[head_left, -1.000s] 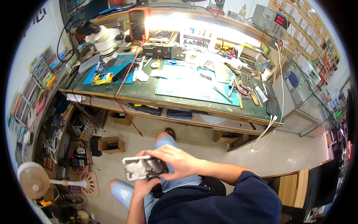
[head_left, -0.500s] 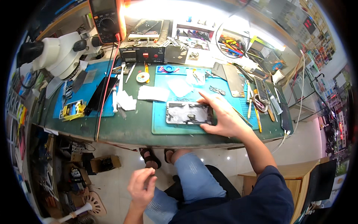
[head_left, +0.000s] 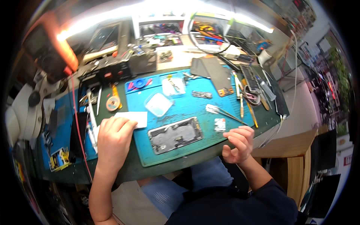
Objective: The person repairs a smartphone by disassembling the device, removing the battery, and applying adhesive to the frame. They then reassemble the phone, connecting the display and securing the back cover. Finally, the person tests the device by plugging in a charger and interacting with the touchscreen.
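My left hand (head_left: 115, 133) is bent over a sheet of white paper (head_left: 139, 119) at the left edge of the blue mat, its fingers closed together on the paper and the thumb hidden. Above the mat's right front edge hovers my right hand (head_left: 239, 144), fingers loosely curled and apart, nothing visible in it. Between the hands lies an opened phone housing (head_left: 176, 135), grey inside with a dark rim. A small pale packet (head_left: 220, 125) and a pair of tweezers (head_left: 233, 117) are close to my right hand. Behind the phone sits a clear plastic tray (head_left: 158, 104).
The blue mat (head_left: 157, 157) also carries a circuit board strip (head_left: 201, 94) and a grey flat panel (head_left: 217, 75). On the right lie a syringe (head_left: 267, 89) and several hand tools. A solder reel (head_left: 112, 103) stands left; a red cable (head_left: 77, 127) hangs across the bench.
My right hand has let go of the phone housing and drawn back right. My left hand has risen from above my lap to the white paper. The view has shifted and tilted.
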Demonstrator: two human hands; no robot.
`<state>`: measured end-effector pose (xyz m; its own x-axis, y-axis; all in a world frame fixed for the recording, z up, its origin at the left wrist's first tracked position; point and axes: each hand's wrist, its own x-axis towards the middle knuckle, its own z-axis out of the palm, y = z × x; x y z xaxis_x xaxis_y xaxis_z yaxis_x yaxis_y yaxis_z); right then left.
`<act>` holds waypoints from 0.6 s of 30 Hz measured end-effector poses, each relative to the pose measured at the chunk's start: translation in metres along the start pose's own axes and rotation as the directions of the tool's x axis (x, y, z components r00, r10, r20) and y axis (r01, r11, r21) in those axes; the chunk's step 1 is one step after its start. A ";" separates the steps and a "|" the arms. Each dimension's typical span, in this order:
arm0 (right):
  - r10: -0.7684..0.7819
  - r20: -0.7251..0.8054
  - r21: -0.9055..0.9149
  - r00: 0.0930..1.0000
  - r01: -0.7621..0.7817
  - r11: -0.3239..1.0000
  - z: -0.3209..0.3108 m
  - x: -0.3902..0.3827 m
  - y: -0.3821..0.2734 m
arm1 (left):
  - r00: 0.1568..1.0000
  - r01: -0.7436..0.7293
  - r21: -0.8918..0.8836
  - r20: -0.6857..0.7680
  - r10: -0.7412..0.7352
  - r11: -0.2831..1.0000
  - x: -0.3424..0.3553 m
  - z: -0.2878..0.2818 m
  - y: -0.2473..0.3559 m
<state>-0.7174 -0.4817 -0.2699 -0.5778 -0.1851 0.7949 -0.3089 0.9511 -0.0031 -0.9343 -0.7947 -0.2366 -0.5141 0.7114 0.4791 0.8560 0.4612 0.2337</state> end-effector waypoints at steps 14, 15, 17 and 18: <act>0.424 -0.030 0.242 0.905 -0.405 0.882 0.000 0.016 0.016 | 0.944 0.251 0.189 -0.264 -0.198 0.949 -0.013 -0.018 -0.002; 0.409 0.019 0.159 0.912 -0.407 0.900 -0.004 0.020 0.025 | 0.936 0.247 0.296 -0.319 -0.148 0.923 -0.018 -0.021 -0.009; 0.382 0.127 0.005 0.915 -0.386 0.923 -0.010 0.024 0.043 | 0.919 0.334 0.407 -0.339 -0.199 0.850 -0.029 -0.030 -0.010; 0.400 0.173 0.002 0.900 -0.406 0.914 -0.009 0.024 0.044 | 0.919 0.371 0.423 -0.294 -0.263 0.826 -0.037 -0.036 -0.012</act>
<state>-0.7380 -0.4421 -0.2450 -0.7740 0.1706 0.6098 -0.0493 0.9438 -0.3267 -0.9235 -0.8458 -0.2267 -0.6812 0.3769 0.6276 0.4934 0.8697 0.0131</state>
